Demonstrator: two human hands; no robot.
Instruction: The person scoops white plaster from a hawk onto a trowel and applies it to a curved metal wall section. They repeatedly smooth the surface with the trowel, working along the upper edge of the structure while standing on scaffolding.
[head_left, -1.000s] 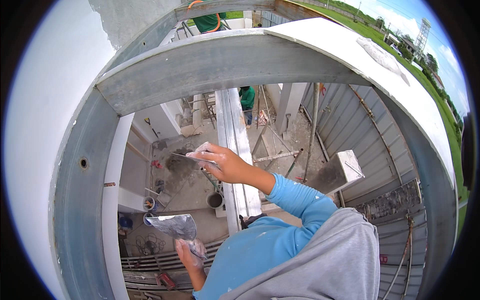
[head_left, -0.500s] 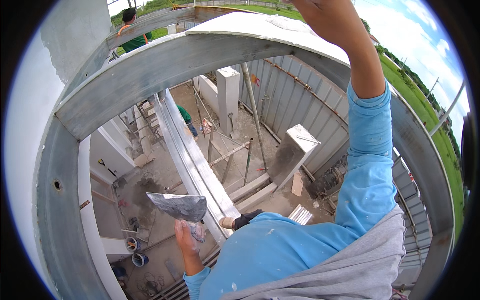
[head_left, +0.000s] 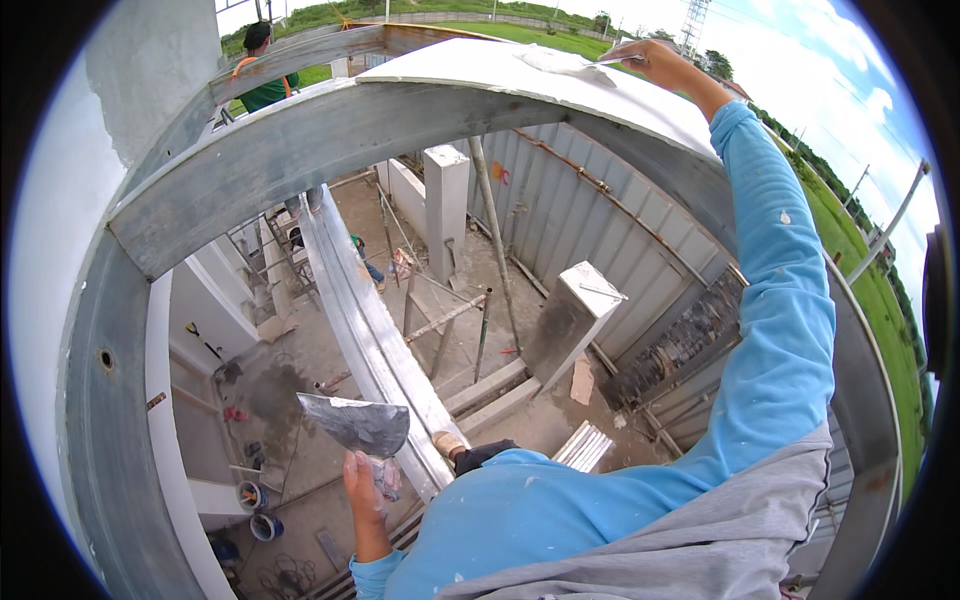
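My left hand is closed around the lower end of a wide dark putty knife, held low at the left with its broad blade up. White compound clings along the blade's upper edge. At the upper right, my right hand grips a small trowel by its handle, which the fingers mostly hide. The trowel's thin blade reaches the heap of white compound on a white board. That board rests across the grey metal frame in front of me.
I am high above a dusty floor. A long metal beam crosses below, with my shoe on it. Concrete posts, buckets and a corrugated fence stand lower down. One person is at the far left; another is partly visible below.
My right hand has come down into fuller view, and its trowel now meets the compound on the board. The left hand with the putty knife has barely shifted.
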